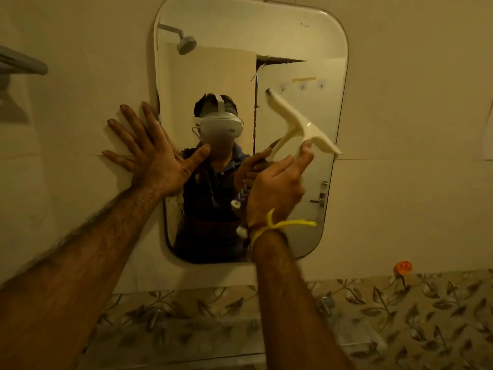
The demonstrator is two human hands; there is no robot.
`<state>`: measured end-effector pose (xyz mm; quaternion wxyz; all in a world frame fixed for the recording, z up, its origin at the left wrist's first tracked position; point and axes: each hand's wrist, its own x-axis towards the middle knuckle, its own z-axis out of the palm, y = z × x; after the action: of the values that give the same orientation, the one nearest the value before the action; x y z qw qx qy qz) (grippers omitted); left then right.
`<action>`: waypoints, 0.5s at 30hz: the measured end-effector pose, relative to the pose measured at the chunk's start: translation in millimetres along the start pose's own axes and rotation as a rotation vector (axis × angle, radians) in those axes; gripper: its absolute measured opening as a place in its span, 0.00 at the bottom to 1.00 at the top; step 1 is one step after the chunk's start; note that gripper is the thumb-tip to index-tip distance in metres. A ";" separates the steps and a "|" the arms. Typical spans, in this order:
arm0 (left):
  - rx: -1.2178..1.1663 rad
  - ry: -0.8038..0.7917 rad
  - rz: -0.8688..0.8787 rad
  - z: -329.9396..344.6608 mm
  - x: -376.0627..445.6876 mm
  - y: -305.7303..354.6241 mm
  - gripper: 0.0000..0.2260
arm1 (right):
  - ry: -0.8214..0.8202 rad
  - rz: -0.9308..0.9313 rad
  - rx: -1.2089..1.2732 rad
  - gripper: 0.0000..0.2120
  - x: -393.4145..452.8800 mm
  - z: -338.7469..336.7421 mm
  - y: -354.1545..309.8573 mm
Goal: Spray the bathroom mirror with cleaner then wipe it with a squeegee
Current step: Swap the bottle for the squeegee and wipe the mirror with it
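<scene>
A rounded rectangular mirror hangs on the cream tiled wall. My right hand grips the handle of a cream squeegee, whose blade lies slanted against the right half of the glass, from upper left to lower right. My left hand is pressed flat with fingers spread on the wall at the mirror's left edge, the thumb over the glass. A yellow thread is tied round my right wrist. No spray bottle shows in the room itself.
A grey rack juts from the wall at the upper left. Below the mirror runs a leaf-patterned tile band with an orange item stuck above it. The mirror reflects a person, a shower head and a door.
</scene>
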<state>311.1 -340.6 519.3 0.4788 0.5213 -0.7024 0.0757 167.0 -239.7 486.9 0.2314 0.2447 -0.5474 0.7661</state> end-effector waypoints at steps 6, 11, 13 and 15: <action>-0.020 -0.038 0.029 -6.8 -2.3 -1.2 0.57 | -0.159 -0.129 -0.017 0.22 -36.9 -1.8 -4.1; -0.045 -0.046 0.047 -6.7 -2.8 -5.0 0.49 | -0.133 -0.198 -0.058 0.22 -22.0 11.5 -18.8; -0.078 -0.064 0.031 -10.1 -2.5 -5.1 0.43 | -0.298 -0.357 -0.134 0.23 -69.4 -1.2 2.4; -0.119 -0.061 0.019 -14.6 -2.6 -8.3 0.35 | -0.412 -0.480 -0.212 0.24 -88.2 -11.0 16.7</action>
<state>326.4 -333.8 521.8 0.4863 0.4872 -0.7250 0.0225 223.4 -241.7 416.2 0.3138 0.4908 -0.5861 0.5631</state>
